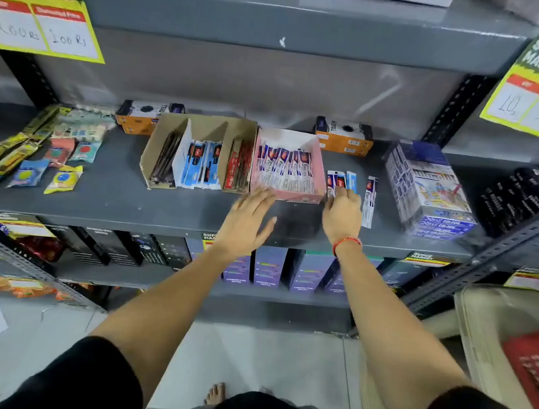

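Just right of the pink box, the loose packets lay on the shelf, long axes front-to-back, beneath my right hand; its bent fingers touched them, grip indeterminate. My left hand hovered flat-open, farther away.

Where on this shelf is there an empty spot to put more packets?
The widest bare patch is the shelf front, between the yellow pack and the left hand, before the cardboard box. A smaller one lies behind the loose packets, between the pink box and the crayon pack. Both shelf ends are crowded.
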A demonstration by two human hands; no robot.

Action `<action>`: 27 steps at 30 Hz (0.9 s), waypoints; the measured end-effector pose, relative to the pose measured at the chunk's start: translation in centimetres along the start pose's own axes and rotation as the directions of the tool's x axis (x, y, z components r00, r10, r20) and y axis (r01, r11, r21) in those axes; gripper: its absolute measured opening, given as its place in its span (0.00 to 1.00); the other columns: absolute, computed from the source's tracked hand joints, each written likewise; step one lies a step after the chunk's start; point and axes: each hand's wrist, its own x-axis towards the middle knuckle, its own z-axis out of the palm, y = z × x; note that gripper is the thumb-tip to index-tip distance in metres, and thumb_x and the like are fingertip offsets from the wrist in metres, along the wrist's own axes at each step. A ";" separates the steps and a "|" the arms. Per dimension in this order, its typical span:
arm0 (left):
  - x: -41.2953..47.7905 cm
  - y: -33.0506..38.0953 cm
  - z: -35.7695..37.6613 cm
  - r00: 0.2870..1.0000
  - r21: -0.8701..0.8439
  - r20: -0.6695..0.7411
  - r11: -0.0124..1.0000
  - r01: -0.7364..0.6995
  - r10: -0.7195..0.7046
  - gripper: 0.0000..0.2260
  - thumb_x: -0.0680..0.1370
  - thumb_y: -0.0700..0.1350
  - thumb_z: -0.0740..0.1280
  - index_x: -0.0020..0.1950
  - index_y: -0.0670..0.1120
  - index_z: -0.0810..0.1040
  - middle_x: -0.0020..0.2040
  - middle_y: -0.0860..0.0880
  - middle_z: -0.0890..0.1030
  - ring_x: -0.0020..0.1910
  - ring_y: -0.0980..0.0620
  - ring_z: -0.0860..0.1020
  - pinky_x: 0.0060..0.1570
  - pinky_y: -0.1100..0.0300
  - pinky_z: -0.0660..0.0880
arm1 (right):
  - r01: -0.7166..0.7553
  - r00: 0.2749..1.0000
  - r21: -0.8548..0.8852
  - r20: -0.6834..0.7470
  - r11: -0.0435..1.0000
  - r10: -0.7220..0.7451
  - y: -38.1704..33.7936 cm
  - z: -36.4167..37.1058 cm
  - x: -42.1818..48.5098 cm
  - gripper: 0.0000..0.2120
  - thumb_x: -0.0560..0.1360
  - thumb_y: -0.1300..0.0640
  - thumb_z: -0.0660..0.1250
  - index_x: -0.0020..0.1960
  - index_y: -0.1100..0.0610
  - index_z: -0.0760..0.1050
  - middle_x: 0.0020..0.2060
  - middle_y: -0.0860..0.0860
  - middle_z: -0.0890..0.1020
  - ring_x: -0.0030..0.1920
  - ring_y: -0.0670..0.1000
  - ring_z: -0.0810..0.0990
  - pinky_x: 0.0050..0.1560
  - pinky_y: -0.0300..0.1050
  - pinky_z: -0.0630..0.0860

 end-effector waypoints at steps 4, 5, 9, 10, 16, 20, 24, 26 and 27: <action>-0.4 -0.8 1.8 0.983 -0.063 0.161 0.993 0.100 -0.089 0.20 0.80 0.48 0.59 0.69 0.40 0.68 0.71 0.42 0.69 0.71 0.44 0.64 0.68 0.48 0.60 | -0.087 0.990 -0.033 0.111 0.996 0.090 0.9 -0.5 2.0 0.11 0.78 0.62 0.61 0.53 0.68 0.77 0.53 0.65 0.80 0.55 0.64 0.78 0.52 0.53 0.78; -0.4 -1.1 2.3 0.977 -0.055 0.185 0.992 0.116 -0.104 0.21 0.80 0.49 0.58 0.70 0.40 0.67 0.72 0.42 0.67 0.72 0.45 0.62 0.69 0.49 0.58 | -0.104 0.984 -0.035 0.145 0.994 0.108 0.8 -0.4 2.3 0.12 0.78 0.61 0.61 0.53 0.68 0.77 0.52 0.65 0.81 0.54 0.64 0.79 0.51 0.54 0.78; -0.6 -1.9 3.0 0.979 -0.002 0.182 0.996 0.090 -0.088 0.22 0.81 0.50 0.58 0.71 0.40 0.64 0.73 0.42 0.65 0.73 0.46 0.60 0.71 0.51 0.54 | -0.212 0.960 -0.015 0.182 0.977 0.211 0.2 0.3 2.8 0.14 0.78 0.58 0.62 0.57 0.67 0.76 0.55 0.65 0.80 0.55 0.63 0.79 0.54 0.54 0.78; -0.6 -1.9 3.2 0.982 0.013 0.171 0.997 0.079 -0.081 0.22 0.80 0.50 0.58 0.71 0.40 0.64 0.73 0.42 0.65 0.73 0.46 0.60 0.72 0.51 0.55 | -0.256 0.951 0.012 0.183 0.967 0.249 0.1 0.3 3.0 0.13 0.78 0.58 0.63 0.58 0.66 0.75 0.56 0.65 0.79 0.56 0.63 0.79 0.54 0.54 0.78; -0.7 -1.9 3.4 0.988 0.035 0.128 0.996 0.079 -0.083 0.23 0.80 0.50 0.59 0.71 0.40 0.65 0.72 0.42 0.67 0.72 0.45 0.63 0.71 0.49 0.57 | -0.481 0.855 0.104 0.278 0.871 0.438 -0.1 0.1 4.2 0.18 0.75 0.59 0.67 0.62 0.65 0.71 0.59 0.63 0.78 0.58 0.63 0.79 0.58 0.56 0.78; -0.8 -2.0 3.5 0.988 0.043 0.131 0.996 0.080 -0.085 0.23 0.80 0.51 0.58 0.71 0.41 0.64 0.72 0.43 0.66 0.72 0.46 0.62 0.71 0.50 0.56 | -0.525 0.833 0.148 0.292 0.838 0.470 0.1 0.1 4.1 0.19 0.76 0.59 0.65 0.64 0.66 0.70 0.60 0.63 0.78 0.58 0.63 0.79 0.58 0.56 0.79; -0.8 -2.2 3.8 0.983 0.072 0.159 0.995 0.076 -0.087 0.24 0.81 0.53 0.55 0.73 0.42 0.60 0.74 0.44 0.62 0.74 0.47 0.58 0.72 0.53 0.52 | -0.519 0.855 0.301 0.192 0.800 0.483 0.9 0.5 3.9 0.13 0.75 0.62 0.65 0.56 0.68 0.76 0.53 0.65 0.82 0.53 0.64 0.81 0.50 0.50 0.79; -0.8 -2.3 4.0 0.981 0.087 0.169 0.993 0.079 -0.093 0.24 0.81 0.54 0.53 0.74 0.43 0.59 0.75 0.45 0.61 0.74 0.48 0.56 0.72 0.53 0.50 | -0.494 0.865 0.431 0.155 0.755 0.477 1.1 0.1 3.7 0.10 0.74 0.61 0.68 0.50 0.67 0.81 0.48 0.65 0.84 0.50 0.62 0.82 0.44 0.42 0.75; -0.9 -2.3 4.1 0.980 0.094 0.171 0.992 0.083 -0.098 0.25 0.81 0.54 0.52 0.74 0.43 0.58 0.75 0.46 0.60 0.74 0.49 0.56 0.72 0.54 0.50 | -0.482 0.864 0.504 0.140 0.716 0.483 1.0 -0.2 3.5 0.09 0.73 0.61 0.69 0.49 0.67 0.82 0.48 0.65 0.84 0.49 0.61 0.82 0.44 0.39 0.75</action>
